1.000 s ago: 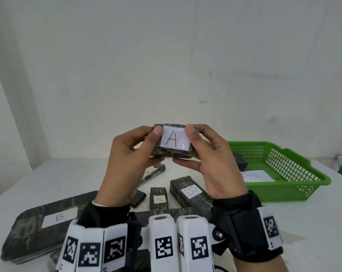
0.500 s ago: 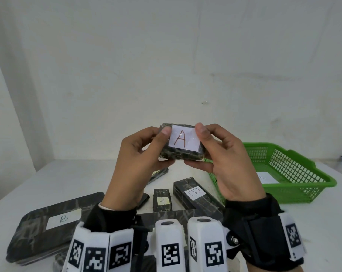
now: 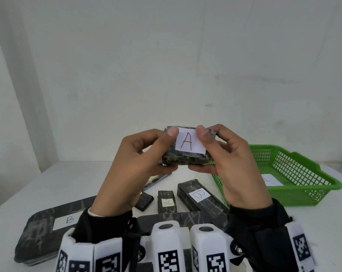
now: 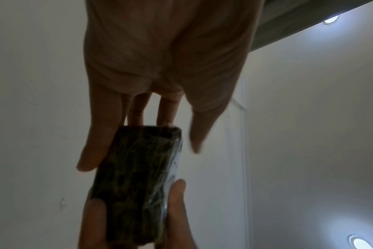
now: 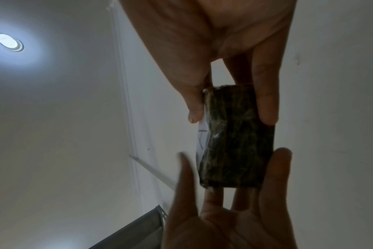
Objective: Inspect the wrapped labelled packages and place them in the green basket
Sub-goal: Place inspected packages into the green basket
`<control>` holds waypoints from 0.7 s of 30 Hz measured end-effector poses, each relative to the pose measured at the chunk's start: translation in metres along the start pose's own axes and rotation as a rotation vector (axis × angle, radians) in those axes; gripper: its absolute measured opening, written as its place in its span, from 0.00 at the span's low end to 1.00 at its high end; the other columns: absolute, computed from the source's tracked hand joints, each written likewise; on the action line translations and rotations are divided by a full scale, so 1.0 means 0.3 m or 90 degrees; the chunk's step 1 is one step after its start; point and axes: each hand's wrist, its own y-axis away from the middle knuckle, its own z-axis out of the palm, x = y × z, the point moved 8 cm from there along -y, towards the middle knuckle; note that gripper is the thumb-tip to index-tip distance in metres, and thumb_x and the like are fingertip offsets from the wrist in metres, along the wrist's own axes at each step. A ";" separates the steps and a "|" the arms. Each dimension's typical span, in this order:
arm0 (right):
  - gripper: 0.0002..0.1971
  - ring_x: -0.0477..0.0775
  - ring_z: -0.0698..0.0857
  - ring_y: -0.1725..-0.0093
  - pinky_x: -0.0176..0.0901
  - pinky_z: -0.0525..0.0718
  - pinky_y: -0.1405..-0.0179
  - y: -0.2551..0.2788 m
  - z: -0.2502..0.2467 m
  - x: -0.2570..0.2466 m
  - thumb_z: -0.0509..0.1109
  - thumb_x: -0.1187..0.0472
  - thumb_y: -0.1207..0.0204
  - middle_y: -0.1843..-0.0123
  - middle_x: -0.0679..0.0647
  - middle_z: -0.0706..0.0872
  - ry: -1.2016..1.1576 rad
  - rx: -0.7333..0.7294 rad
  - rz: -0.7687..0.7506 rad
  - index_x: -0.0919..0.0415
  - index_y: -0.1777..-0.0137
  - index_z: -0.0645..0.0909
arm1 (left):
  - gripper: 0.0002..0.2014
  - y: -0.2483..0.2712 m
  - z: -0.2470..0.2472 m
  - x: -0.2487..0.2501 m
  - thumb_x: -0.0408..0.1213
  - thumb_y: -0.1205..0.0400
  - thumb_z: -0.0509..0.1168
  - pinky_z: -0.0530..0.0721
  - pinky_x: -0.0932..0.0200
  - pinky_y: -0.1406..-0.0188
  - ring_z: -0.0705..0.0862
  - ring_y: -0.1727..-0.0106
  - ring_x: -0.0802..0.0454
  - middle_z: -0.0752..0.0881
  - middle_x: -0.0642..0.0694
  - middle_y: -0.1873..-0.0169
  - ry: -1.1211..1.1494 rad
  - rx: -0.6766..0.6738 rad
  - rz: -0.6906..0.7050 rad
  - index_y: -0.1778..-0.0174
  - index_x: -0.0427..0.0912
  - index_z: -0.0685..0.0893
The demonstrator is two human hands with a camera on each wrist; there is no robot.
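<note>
A small dark wrapped package [image 3: 186,159] with a white label marked A is held up in front of me, above the table. My left hand [image 3: 166,150] grips its left end and my right hand [image 3: 205,152] its right end, thumbs on the labelled face and fingers behind. The left wrist view shows the package [image 4: 136,182] edge-on between the two hands. So does the right wrist view, where the package [image 5: 236,143] has my left thumb blurred beside it. The green basket [image 3: 303,195] stands on the table at the right, behind my right hand.
A white-labelled item [image 3: 270,180] lies in the basket. On the white table lie a B-labelled block [image 3: 201,197], a small A-labelled package [image 3: 167,202], a small dark package [image 3: 144,201] and a large flat B-labelled package [image 3: 54,228]. A white wall stands behind.
Both hands keep hold of the A package, which has drifted slightly right and lower in view. The thumbs now sit nearer the label's top corners.
</note>
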 end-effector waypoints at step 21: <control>0.16 0.52 0.92 0.49 0.47 0.91 0.54 0.008 0.021 0.004 0.72 0.55 0.26 0.49 0.58 0.93 -0.002 -0.051 0.052 0.57 0.39 0.84 | 0.19 -0.003 -0.031 -0.015 0.48 0.28 0.74 0.92 0.47 0.52 0.92 0.49 0.39 0.92 0.34 0.52 0.037 0.029 -0.017 0.49 0.37 0.91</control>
